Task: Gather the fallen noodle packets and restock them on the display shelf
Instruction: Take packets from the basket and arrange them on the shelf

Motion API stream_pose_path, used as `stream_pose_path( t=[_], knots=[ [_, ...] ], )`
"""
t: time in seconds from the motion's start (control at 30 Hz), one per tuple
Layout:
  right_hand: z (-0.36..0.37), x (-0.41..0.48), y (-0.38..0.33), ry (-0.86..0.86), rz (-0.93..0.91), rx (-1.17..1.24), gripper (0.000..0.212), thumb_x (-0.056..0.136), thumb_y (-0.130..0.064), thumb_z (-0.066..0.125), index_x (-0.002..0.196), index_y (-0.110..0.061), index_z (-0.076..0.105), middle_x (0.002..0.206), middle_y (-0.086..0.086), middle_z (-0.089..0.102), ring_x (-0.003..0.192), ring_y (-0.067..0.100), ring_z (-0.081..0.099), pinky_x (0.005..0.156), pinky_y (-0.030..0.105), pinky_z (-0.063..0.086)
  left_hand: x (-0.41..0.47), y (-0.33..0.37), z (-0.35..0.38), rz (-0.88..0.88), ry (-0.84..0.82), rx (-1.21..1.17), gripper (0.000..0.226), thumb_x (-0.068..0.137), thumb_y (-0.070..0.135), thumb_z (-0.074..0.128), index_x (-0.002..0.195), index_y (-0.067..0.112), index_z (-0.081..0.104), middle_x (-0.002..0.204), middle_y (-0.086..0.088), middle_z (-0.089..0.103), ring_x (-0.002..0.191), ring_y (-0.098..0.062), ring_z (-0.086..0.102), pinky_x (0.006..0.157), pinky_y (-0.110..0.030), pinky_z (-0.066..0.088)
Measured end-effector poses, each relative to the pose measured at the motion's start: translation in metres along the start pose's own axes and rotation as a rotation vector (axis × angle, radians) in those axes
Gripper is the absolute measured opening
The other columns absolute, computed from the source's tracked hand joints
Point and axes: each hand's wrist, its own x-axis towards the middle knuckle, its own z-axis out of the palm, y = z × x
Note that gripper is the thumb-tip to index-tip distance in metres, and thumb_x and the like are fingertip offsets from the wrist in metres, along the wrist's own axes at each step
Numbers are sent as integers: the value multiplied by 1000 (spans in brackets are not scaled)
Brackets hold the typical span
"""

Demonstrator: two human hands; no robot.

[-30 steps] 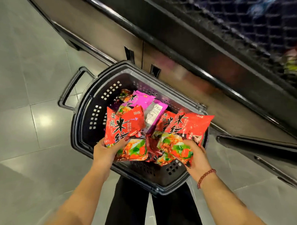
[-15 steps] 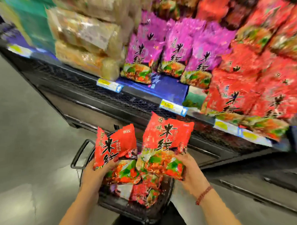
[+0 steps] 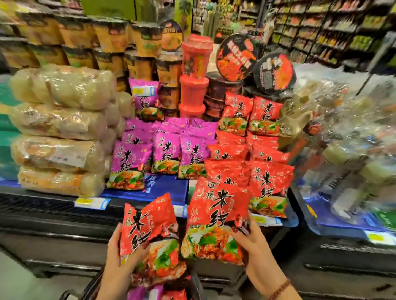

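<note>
The left hand [image 3: 120, 253] grips one red noodle packet [image 3: 148, 228]. The right hand [image 3: 252, 242] grips another red packet [image 3: 217, 218], near the shelf [image 3: 49, 213].

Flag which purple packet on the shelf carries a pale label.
The lone purple packet standing at the back, above the purple rows, beside the red tubs; the rest show no such label.
</note>
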Motion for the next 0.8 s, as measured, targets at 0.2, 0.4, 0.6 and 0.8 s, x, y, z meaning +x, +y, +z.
stream_pose_path(
  t=[0.2, 0.4, 0.6, 0.8],
  knots=[
    [-38, 33, -43, 62, -285, -184, 70, 87, -23, 65, 124, -73, 33, 140, -44, 31, 127, -11, 38, 111, 37, 35, 27, 19, 62, 174, -142, 62, 124, 26, 67, 84, 138, 41, 37, 126, 31, 54, 115, 8, 50, 106, -35, 34],
    [-73, 99, -112, 39, -465, -311, 50, 92, -14, 60, 123, -53, 55, 128, -39, 50, 126, -12, 42, 108, 31, 39, 69, 33, 124, 223, -80, 95, 91, 52, 48, 85, 135, 49, 48, 133, 20, 58, 126, -7, 51, 109, -40, 37],
    [-95, 193, -170, 19, -532, -371, 48, 93, -10, 60, 121, -49, 57, 134, -21, 53, 123, -5, 48, 104, 30, 41, 120, 57, 174, 287, -5, 80, 78, 52, 50, 84, 122, 63, 51, 137, 9, 56, 125, -20, 54, 106, -52, 41],
    [-129, 267, -203, 81, -530, -371, 48, 90, -9, 64, 118, -47, 56, 128, -17, 55, 116, -6, 50, 100, 30, 39, 152, 64, 208, 349, -4, 109, 74, 61, 49, 79, 126, 63, 48, 144, 16, 48, 132, -11, 46, 109, -46, 38]
  ],
)
